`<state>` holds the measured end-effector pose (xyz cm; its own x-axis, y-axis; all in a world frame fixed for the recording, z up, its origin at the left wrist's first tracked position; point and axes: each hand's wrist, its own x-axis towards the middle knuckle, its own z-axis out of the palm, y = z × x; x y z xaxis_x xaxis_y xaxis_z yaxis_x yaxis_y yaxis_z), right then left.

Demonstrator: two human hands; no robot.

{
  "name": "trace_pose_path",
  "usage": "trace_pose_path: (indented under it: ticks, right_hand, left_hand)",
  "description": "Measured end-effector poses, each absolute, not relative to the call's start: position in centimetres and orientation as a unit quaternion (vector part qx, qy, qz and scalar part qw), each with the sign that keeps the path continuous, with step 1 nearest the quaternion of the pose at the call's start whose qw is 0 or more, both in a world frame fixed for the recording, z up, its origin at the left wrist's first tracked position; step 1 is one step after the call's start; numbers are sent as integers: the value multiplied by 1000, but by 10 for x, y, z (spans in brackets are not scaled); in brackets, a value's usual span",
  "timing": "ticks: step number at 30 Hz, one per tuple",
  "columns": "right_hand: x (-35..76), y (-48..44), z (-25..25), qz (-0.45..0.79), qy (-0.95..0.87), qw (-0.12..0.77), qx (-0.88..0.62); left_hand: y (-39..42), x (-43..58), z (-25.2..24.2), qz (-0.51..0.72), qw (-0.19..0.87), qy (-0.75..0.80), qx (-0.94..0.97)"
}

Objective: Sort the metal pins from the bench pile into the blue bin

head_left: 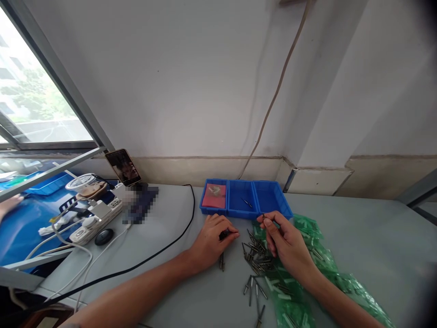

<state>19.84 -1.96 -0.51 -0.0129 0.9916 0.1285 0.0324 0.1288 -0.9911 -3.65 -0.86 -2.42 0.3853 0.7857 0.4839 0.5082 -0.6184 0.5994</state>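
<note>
Pale plaster wall (pixel 191 91) rises behind a grey counter (pixel 362 241), with a window (pixel 30 86) at the far left. Along the right, translucent green plastic bags (pixel 321 257) lie on the counter, more metal pieces showing inside them. At the far edge sits a blue three-compartment tray (pixel 211 211); its left compartment holds a red sheet (pixel 209 201) with a small clear packet on it.

Both hands work just nearer than the tray. The left hand (pixel 211 239) rests low over the counter, thumb and forefinger curled together around dark pieces too shadowed to identify. The right hand (pixel 285 237) pinches a small dark piece between its fingertips by the tray's near wall.

Between and nearer than the hands, slim metal pins (pixel 255 264) lie in a loose heap, with a few strays toward the near edge and a couple beside the left hand. Only one pin (pixel 246 202) shows in the middle compartment, so little seems done; the heap and bagged pieces appear to remain.
</note>
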Motion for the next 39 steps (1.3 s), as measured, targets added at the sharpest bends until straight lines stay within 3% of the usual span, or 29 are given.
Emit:
trace_pose_path:
  ticks: [17, 26, 39]
  right_hand:
    - [202, -22, -6, 425, -589, 498, -475]
    - [205, -24, -11, 311, -670, 474, -480]
    - [201, -27, -12, 434, -598, 496, -457]
  left_hand:
    - [-7, -36, -22, 333, 192, 430, 817]
    - [-8, -36, -19, 324, 186, 436, 819]
    - [-8, -35, -19, 314, 177, 431, 827]
